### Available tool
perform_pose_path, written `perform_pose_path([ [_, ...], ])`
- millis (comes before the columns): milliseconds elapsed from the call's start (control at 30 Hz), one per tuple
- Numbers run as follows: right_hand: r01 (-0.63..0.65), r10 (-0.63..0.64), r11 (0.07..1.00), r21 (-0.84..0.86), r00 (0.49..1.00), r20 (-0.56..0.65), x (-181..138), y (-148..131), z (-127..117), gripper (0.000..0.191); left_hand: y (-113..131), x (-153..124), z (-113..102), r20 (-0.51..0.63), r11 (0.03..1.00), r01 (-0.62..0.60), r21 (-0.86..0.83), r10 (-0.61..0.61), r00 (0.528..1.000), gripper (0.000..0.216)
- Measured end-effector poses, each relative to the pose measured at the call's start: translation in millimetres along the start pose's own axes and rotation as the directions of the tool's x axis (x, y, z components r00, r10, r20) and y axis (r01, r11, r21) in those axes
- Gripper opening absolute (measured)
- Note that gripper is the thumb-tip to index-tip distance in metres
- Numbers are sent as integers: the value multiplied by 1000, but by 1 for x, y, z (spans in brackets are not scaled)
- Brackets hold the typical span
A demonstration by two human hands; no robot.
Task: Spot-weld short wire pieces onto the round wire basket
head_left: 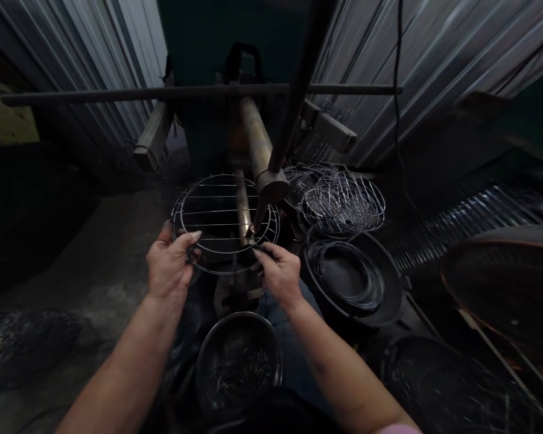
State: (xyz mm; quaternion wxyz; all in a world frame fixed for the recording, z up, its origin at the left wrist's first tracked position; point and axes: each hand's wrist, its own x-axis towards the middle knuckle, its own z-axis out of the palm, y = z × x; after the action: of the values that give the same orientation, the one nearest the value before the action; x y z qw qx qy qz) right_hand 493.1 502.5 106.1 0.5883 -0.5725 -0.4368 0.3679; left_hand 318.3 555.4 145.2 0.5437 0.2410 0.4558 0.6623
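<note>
A round wire rack (pixel 221 211) with two rings and parallel cross wires lies level between my hands. My left hand (pixel 172 259) is closed on its near left rim, thumb on top. At the near right rim, my right hand (pixel 278 268) is closed in a pinch; what sits between those fingertips is too small and dark to make out. Just above them, the tip of an upper metal rod (pixel 259 220) comes down to the rack's wires. A brass-coloured lower bar (pixel 243 208) shows beneath the rack, below a thick upper cylinder (pixel 257 138).
A steel bowl (pixel 203 361) with many short metal pieces is below my hands. At right are a pile of wire racks (pixel 344 202) and a black pan (pixel 396 289) holding wire rings (pixel 319 259). A long horizontal bar (pixel 199 92) crosses ahead; a cable (pixel 397 120) hangs at right.
</note>
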Motion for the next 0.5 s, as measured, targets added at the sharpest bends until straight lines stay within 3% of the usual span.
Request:
perform_pose_path([
  [333, -52, 57, 992, 118, 998, -38, 4, -9, 4, 20, -7, 21, -1, -6, 998, 60, 17, -60, 998, 41],
  [500, -12, 16, 995, 99, 999, -38, 7, -5, 6, 14, -6, 24, -1, -13, 994, 103, 23, -103, 995, 41],
])
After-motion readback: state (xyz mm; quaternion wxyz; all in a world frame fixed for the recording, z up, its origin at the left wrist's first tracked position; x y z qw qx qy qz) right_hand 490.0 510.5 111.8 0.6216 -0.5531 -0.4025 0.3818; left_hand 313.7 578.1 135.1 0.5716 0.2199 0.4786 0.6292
